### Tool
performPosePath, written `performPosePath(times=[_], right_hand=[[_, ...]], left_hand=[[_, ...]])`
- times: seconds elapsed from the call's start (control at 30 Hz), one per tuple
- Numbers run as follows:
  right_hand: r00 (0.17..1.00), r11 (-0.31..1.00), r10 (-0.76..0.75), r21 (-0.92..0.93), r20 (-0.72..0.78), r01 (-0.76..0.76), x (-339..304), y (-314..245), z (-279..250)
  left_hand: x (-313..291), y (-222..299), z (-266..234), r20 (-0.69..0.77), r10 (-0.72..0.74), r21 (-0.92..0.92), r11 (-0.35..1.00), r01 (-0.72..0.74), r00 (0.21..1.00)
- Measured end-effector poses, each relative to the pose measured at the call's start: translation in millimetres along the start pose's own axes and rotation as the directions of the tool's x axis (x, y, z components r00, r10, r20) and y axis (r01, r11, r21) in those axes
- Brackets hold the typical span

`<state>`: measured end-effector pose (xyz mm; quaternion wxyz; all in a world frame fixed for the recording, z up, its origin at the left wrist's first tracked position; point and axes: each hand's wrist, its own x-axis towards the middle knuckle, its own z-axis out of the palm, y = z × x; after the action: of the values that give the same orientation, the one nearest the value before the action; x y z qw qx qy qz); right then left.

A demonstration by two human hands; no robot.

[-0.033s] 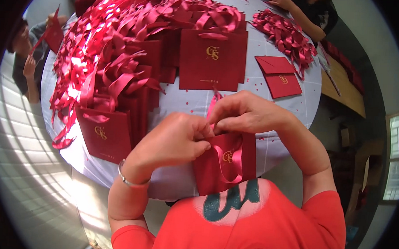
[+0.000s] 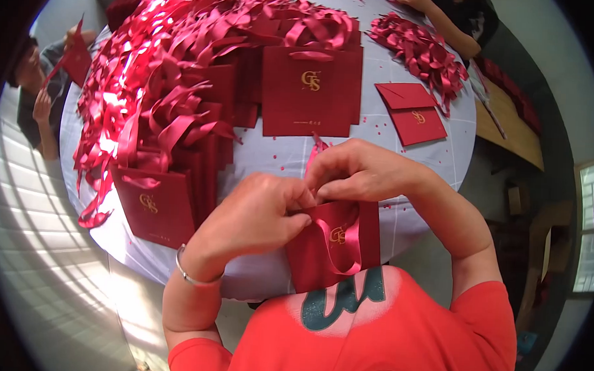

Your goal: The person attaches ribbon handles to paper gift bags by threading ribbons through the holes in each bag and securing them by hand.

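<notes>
Left hand point(image 2: 261, 207) and right hand point(image 2: 367, 170) at red bag point(image 2: 307, 252), fingers point(image 2: 336, 188) curled, ends hidden, cannot tell grasp

Two foreground hands point(image 2: 259, 207), one bracelet point(image 2: 184, 267), one round table point(image 2: 460, 129), two co-workers point(image 2: 473, 24), one flat bag point(image 2: 416, 121), uncountable upright bags point(image 2: 309, 106)
</notes>
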<state>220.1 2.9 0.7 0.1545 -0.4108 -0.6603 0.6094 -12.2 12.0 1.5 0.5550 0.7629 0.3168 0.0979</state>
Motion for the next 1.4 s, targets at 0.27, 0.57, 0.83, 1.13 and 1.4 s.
performPosePath(times=[0.27, 0.57, 0.83, 1.13, 1.4], right_hand=[[0.966, 0.978, 0.078, 0.168, 0.247, -0.122, 23.1, 4.3, 1.5], [0.921, 0.953, 0.251, 0.093, 0.297, -0.29, 29.4, -9.8, 4.5], [0.94, 0.914, 0.235, 0.273, 0.247, -0.3, 22.6, -2.9, 8.4], [0.986, 0.948, 0.165, 0.282, -0.037, -0.148, 17.4, 5.6, 14.2], [0.811, 0.988, -0.139, -0.136, -0.568, 0.074, 16.6, 23.5, 4.4]], left_hand=[[-12.3, 11.9, 7.8, -0.158, 0.216, 0.16, 0.969, -0.191, 0.964], [-15.7, 13.4, 10.3, -0.136, 0.279, 0.239, 0.94, -0.242, 0.951], [-16.3, 11.1, 13.7, -0.152, 0.33, 0.287, 0.917, -0.278, 0.931], [-9.4, 5.5, 17.2, -0.163, 0.32, 0.369, 0.897, -0.243, 0.933], [-13.6, 11.3, 17.0, -0.131, 0.259, 0.179, 0.956, -0.234, 0.957]])
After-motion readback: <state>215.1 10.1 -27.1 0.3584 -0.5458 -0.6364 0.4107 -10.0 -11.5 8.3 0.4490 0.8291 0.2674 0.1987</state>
